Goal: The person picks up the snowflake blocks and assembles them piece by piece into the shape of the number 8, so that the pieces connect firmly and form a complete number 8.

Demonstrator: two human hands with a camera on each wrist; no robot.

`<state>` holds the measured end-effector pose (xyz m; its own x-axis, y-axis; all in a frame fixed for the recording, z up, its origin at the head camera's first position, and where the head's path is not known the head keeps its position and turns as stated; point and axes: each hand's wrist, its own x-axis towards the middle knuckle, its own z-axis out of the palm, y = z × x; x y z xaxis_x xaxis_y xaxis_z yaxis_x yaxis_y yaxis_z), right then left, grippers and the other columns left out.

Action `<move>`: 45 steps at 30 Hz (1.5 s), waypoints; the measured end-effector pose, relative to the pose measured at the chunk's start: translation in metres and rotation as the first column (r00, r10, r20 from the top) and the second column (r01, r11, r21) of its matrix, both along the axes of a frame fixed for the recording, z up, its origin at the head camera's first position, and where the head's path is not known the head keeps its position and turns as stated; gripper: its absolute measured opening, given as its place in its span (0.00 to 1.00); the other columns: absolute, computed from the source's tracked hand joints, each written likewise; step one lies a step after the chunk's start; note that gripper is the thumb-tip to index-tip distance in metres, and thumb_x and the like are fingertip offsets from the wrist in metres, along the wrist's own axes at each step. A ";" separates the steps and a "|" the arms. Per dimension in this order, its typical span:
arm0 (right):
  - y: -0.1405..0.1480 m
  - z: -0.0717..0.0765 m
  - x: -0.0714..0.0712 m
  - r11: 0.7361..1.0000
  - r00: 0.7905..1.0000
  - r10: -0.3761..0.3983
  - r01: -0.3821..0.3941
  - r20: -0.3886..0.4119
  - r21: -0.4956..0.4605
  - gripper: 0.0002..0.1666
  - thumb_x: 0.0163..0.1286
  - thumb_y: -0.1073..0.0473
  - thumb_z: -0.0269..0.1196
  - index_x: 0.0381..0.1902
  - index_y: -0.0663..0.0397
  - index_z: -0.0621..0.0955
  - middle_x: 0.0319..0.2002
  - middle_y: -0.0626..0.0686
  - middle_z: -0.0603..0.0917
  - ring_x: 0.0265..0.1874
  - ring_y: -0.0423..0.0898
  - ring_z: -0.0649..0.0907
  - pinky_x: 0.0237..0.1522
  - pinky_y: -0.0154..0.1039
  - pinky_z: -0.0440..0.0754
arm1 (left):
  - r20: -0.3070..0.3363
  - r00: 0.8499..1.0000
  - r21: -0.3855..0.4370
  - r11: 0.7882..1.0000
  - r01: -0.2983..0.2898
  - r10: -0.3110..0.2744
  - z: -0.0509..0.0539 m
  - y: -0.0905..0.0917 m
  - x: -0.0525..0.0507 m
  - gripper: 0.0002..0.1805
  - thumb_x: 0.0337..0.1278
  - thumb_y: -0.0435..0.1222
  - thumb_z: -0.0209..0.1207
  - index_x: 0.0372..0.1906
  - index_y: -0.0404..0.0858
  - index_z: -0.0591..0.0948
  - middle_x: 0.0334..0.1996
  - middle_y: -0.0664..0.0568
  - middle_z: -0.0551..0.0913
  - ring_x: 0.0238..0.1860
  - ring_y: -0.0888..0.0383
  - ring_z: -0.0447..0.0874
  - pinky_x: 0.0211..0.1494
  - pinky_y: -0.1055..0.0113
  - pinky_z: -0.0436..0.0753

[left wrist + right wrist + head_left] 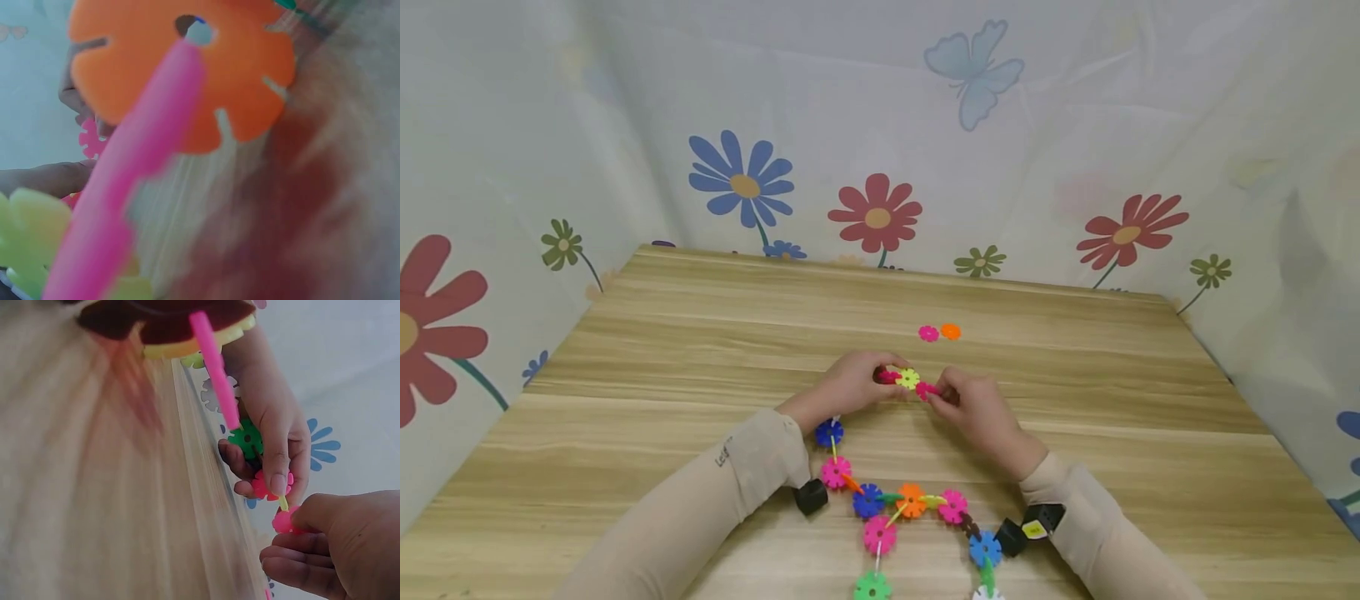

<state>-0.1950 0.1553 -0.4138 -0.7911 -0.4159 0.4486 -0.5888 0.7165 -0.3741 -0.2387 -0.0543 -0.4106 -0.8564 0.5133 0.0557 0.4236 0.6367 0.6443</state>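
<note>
Both hands meet over the middle of the table around a short run of notched plastic flower discs. My left hand (853,383) pinches a red-pink disc (889,377), which its thumb crosses in the right wrist view. Joined to that disc is a yellow disc (907,379), seen almost edge-on from the right wrist. On the yellow disc's other side, my right hand (981,412) pinches a pink disc (927,390) between thumb and forefinger. A green disc (247,440) shows beside the left hand's fingers. Whether the right-hand pink disc is fully slotted in I cannot tell.
A branching chain of linked discs, including an orange disc (912,501) and a light-blue disc (985,548), lies between the forearms and runs toward the near edge. Beyond the hands, a loose pink disc (928,333) and orange disc (951,332) lie on the wooden table (737,317).
</note>
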 end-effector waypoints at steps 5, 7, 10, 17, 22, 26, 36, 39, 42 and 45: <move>-0.001 -0.002 0.000 1.000 0.999 -0.008 0.008 -0.038 -0.005 0.09 0.57 0.65 0.70 0.25 0.54 0.78 0.21 0.49 0.85 0.20 0.35 0.79 0.24 0.26 0.77 | -0.010 1.000 -0.003 1.000 -0.002 0.002 -0.001 0.001 0.000 0.23 0.53 0.48 0.66 0.54 0.47 0.82 0.39 0.55 0.84 0.32 0.60 0.71 0.39 0.68 0.73; -0.002 -0.003 0.000 1.000 0.999 0.000 0.000 -0.045 -0.005 0.09 0.58 0.64 0.70 0.25 0.54 0.78 0.21 0.49 0.85 0.21 0.35 0.80 0.24 0.27 0.77 | -0.016 1.000 -0.006 1.000 0.004 -0.004 -0.002 0.002 0.000 0.23 0.54 0.48 0.66 0.54 0.46 0.82 0.46 0.54 0.85 0.38 0.59 0.76 0.46 0.65 0.77; -0.004 -0.004 0.001 1.000 1.000 0.007 -0.007 -0.027 -0.015 0.09 0.59 0.64 0.69 0.24 0.53 0.78 0.20 0.47 0.83 0.20 0.34 0.77 0.24 0.26 0.75 | -0.011 1.000 0.003 1.000 0.007 -0.007 -0.004 0.002 -0.001 0.22 0.54 0.48 0.66 0.54 0.46 0.82 0.53 0.53 0.84 0.48 0.57 0.79 0.57 0.60 0.77; -0.008 -0.005 0.001 0.994 0.994 -0.008 0.020 0.112 -0.103 0.10 0.64 0.62 0.65 0.23 0.52 0.77 0.18 0.46 0.82 0.18 0.31 0.75 0.22 0.26 0.73 | 0.025 1.000 0.046 0.999 -0.008 0.007 -0.003 -0.001 -0.001 0.21 0.55 0.46 0.66 0.53 0.44 0.83 0.52 0.51 0.84 0.54 0.54 0.80 0.59 0.58 0.76; -0.016 -0.007 -0.003 0.985 0.980 -0.011 0.045 0.198 -0.165 0.09 0.65 0.62 0.64 0.25 0.53 0.78 0.19 0.48 0.83 0.18 0.33 0.79 0.23 0.27 0.77 | 0.004 1.000 0.056 0.998 -0.023 0.023 -0.004 -0.004 -0.001 0.20 0.55 0.45 0.65 0.51 0.42 0.83 0.50 0.49 0.85 0.51 0.54 0.81 0.57 0.59 0.77; -0.017 -0.006 -0.008 0.976 0.954 0.040 0.027 0.297 -0.217 0.07 0.66 0.62 0.63 0.28 0.56 0.78 0.22 0.52 0.85 0.19 0.36 0.81 0.24 0.28 0.80 | -0.002 0.999 0.042 0.998 -0.044 0.044 -0.005 -0.006 -0.004 0.20 0.55 0.46 0.66 0.51 0.42 0.83 0.44 0.50 0.86 0.42 0.57 0.80 0.48 0.64 0.78; -0.009 0.014 -0.039 0.972 0.787 0.196 -0.075 0.585 -0.224 0.07 0.67 0.64 0.62 0.38 0.65 0.79 0.30 0.61 0.85 0.25 0.44 0.85 0.29 0.37 0.85 | 0.052 0.988 0.062 0.987 -0.151 0.148 -0.007 -0.008 -0.010 0.22 0.56 0.47 0.65 0.55 0.44 0.80 0.31 0.51 0.81 0.29 0.59 0.72 0.34 0.69 0.71; -0.007 0.020 -0.045 0.977 0.787 0.203 -0.124 0.582 -0.172 0.07 0.67 0.64 0.61 0.40 0.65 0.80 0.30 0.60 0.85 0.24 0.45 0.85 0.28 0.36 0.85 | 0.044 0.980 0.062 0.979 -0.195 0.192 -0.007 -0.008 -0.010 0.21 0.57 0.48 0.64 0.54 0.45 0.81 0.36 0.51 0.83 0.31 0.58 0.74 0.37 0.67 0.74; -0.007 0.026 -0.049 0.982 0.804 0.188 -0.156 0.564 -0.106 0.07 0.68 0.64 0.60 0.40 0.64 0.81 0.30 0.59 0.85 0.23 0.43 0.84 0.27 0.35 0.84 | 0.042 0.973 0.055 0.972 -0.228 0.225 -0.007 -0.008 -0.010 0.21 0.57 0.49 0.64 0.53 0.45 0.81 0.43 0.50 0.85 0.36 0.56 0.76 0.43 0.64 0.77; -0.007 0.031 -0.053 0.980 0.827 0.177 -0.195 0.534 -0.022 0.07 0.69 0.63 0.60 0.39 0.61 0.82 0.29 0.56 0.86 0.23 0.40 0.82 0.28 0.32 0.83 | 0.043 0.971 0.041 0.970 -0.238 0.236 -0.007 -0.009 -0.011 0.22 0.57 0.49 0.63 0.55 0.46 0.80 0.47 0.50 0.84 0.39 0.56 0.76 0.46 0.63 0.76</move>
<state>-0.2484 0.1480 -0.3828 -0.8094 -0.5862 -0.0341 -0.4297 0.6309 -0.6460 -0.2496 -0.0631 -0.4171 -0.9552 0.2933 0.0394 0.2389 0.6857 0.6876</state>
